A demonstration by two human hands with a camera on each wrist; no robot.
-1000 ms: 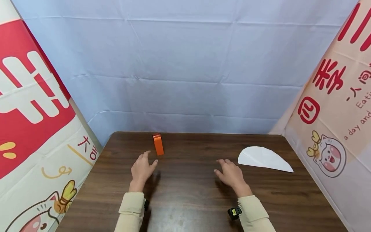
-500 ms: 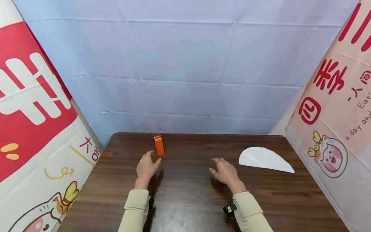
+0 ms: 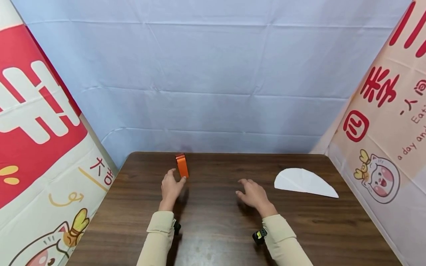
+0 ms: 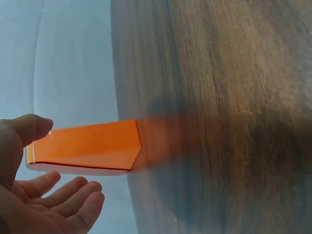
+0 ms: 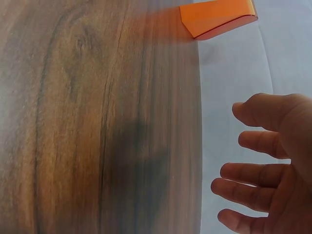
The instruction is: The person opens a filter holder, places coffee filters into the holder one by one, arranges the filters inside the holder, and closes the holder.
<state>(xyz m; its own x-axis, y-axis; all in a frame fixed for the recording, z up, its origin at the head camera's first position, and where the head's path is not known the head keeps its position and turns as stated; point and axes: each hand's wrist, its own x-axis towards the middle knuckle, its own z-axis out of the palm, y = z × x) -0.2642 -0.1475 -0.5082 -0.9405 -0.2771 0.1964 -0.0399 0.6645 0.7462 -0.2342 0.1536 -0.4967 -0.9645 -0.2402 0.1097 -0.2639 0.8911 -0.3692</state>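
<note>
Left hand [image 3: 171, 189] just beside an upright orange block [image 3: 182, 166], right hand [image 3: 254, 195] well apart from it over the wood-grain table [image 3: 213, 210].
The block stands near the table's far edge, towards the far left corner, with the left thumb and fingers parted around its near side; whether they touch it I cannot tell. The right hand, fingers loosely spread, holds nothing, and the two hands are apart. A white half-round sheet [image 3: 304, 181] lies beyond the right hand, towards the far right corner. Pale sleeves [image 3: 283, 240] cover both forearms, a pale blue cloth [image 3: 213, 74] hangs behind the far edge, and printed cloths [image 3: 382, 147] flank the left and right edges.
</note>
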